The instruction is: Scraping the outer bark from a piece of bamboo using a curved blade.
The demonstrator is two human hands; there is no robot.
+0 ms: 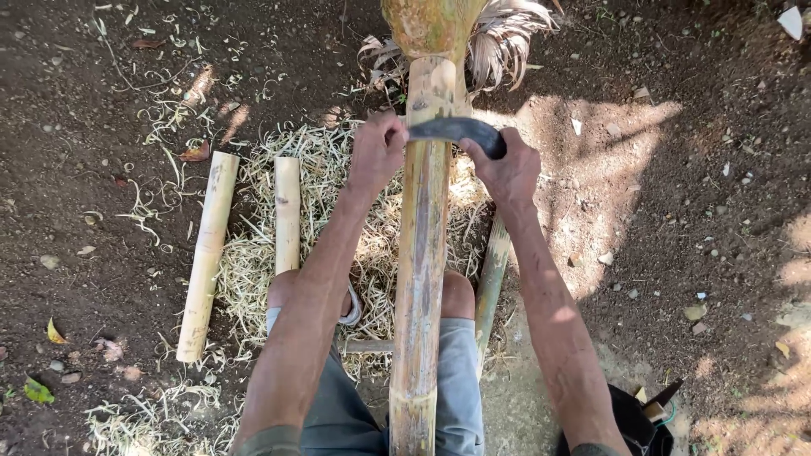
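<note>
Two pale peeled bamboo lengths lying on bare dark soil [693,211]: the longer bamboo piece [207,253] farthest left, the shorter bamboo piece [287,215] just right of it, roughly parallel, its near end hidden. Under and around the shorter piece, a heap of straw-coloured shavings [253,262], thinning to loose curls [152,203] left of the longer piece and again below its near end. A greenish bamboo stick [492,279] well right of the shorter piece, slanted, partly hidden. Dry frayed palm husk [503,42] far above and right of that piece. Scattered pebbles and yellow leaves [55,333] left of the longer piece. A dark bag [634,422] at lower right.
</note>
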